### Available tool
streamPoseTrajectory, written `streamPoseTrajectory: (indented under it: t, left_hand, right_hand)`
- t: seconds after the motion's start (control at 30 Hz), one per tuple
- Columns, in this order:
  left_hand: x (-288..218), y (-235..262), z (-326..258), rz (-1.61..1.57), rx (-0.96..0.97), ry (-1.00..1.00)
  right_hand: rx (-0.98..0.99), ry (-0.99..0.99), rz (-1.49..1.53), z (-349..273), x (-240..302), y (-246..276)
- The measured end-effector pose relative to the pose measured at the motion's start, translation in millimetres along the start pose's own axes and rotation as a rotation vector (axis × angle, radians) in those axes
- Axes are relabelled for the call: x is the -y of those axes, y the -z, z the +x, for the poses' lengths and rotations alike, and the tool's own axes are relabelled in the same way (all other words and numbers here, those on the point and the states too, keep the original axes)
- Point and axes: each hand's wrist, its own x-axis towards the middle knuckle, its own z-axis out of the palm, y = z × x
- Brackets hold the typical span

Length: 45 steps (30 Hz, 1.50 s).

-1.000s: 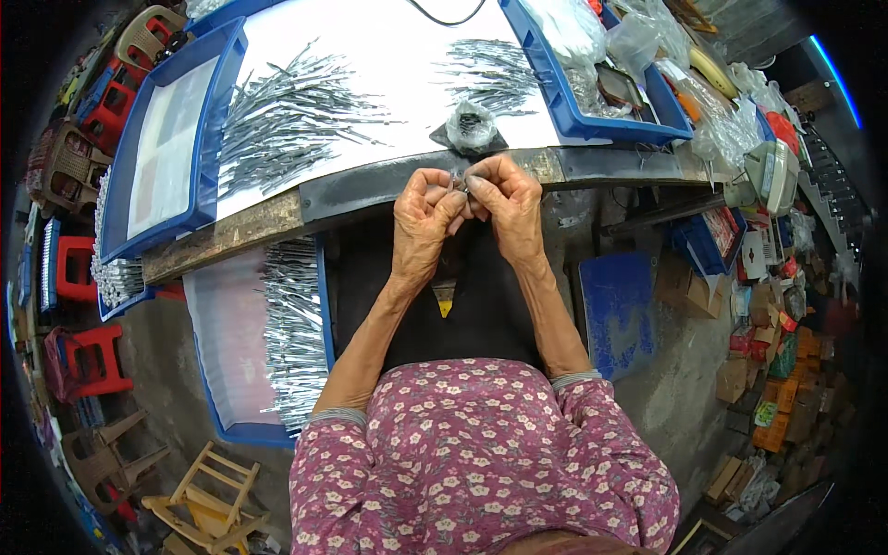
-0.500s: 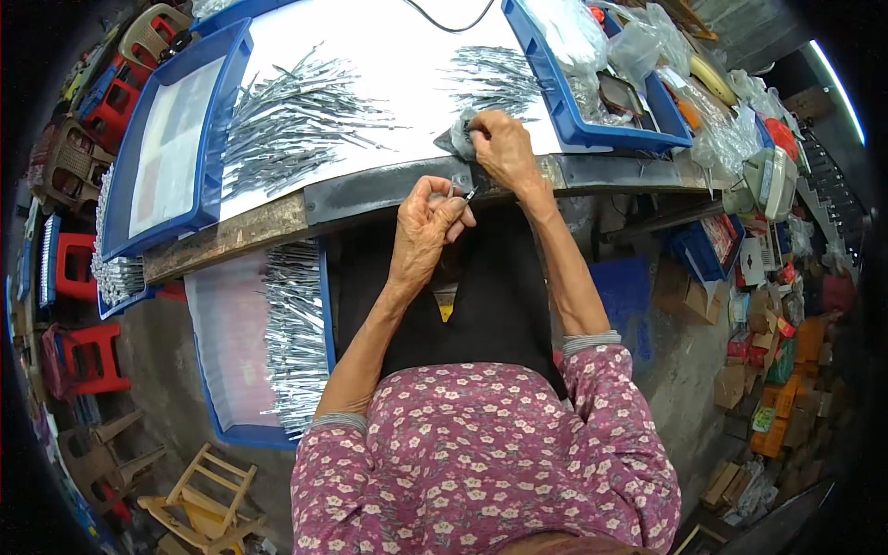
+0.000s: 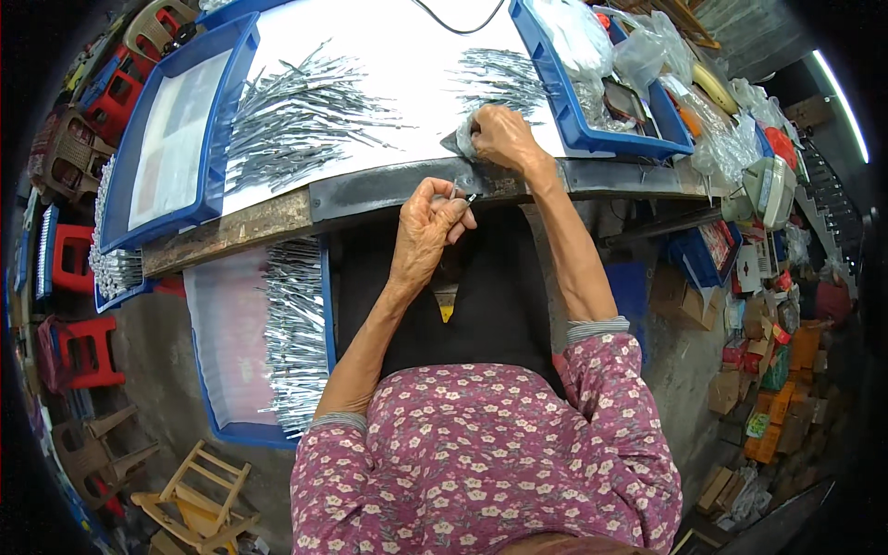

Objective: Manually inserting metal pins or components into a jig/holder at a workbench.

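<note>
Pinching a small part [image 3: 472,197] near the edge of the tabletop [image 3: 416,92], the left hand [image 3: 432,213] is nearly closed; the right hand [image 3: 504,135] curls at a plastic pouch [image 3: 460,139], its grip hidden. A blue tray [image 3: 629,141] beyond holds plastic bags [image 3: 569,37]; a lower blue bin [image 3: 250,433] holds silvery strips [image 3: 294,351].

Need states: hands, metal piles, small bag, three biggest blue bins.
Left hand: pinching small piece
Right hand: at small bag, fingertips hidden
Small bag: partly covered, contents hidden
Left pile: loose, fanned out
Right pile: loose, smaller
Left bin: open-topped
Right bin: loaded, mixed items
Lower bin: part-filled, metal strips
</note>
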Motion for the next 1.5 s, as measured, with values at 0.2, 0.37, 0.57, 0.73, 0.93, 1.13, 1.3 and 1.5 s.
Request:
streamPoseTrajectory:
  t: [0.2, 0.37, 0.57, 0.73, 0.93, 1.13, 1.3, 1.5]
  left_hand:
    - [-1, 3, -1, -0.014, 0.000, 0.006]
    - [0, 4, 1, -0.018, 0.005, 0.016]
    - [6, 3, 2, -0.069, 0.027, -0.006]
    - [0, -3, 1, -0.078, 0.040, 0.039]
    - [-2, -6, 2, -0.085, 0.065, 0.040]
    - [-4, -10, 1, -0.108, 0.071, 0.058]
    - [-9, -12, 0, -0.105, 0.054, 0.083]
    - [-10, -10, 1, -0.154, 0.056, 0.079]
  right_hand:
    - [0.151, -0.029, 0.021, 2, -1, 6]
    - [-0.118, 0.084, 0.175, -9, -12, -1]
    - [-0.147, -0.178, 0.755, -21, -10, 4]
    - [-0.106, -0.272, 1.093, -33, -1, 21]
    - [-0.085, -0.230, 1.380, -45, 2, 18]
    - [-0.055, -0.185, 1.561, -57, 17, 20]
    - [-0.007, -0.175, 1.652, -64, 25, 21]
    - [-0.068, -0.091, 1.415, -69, 35, 23]
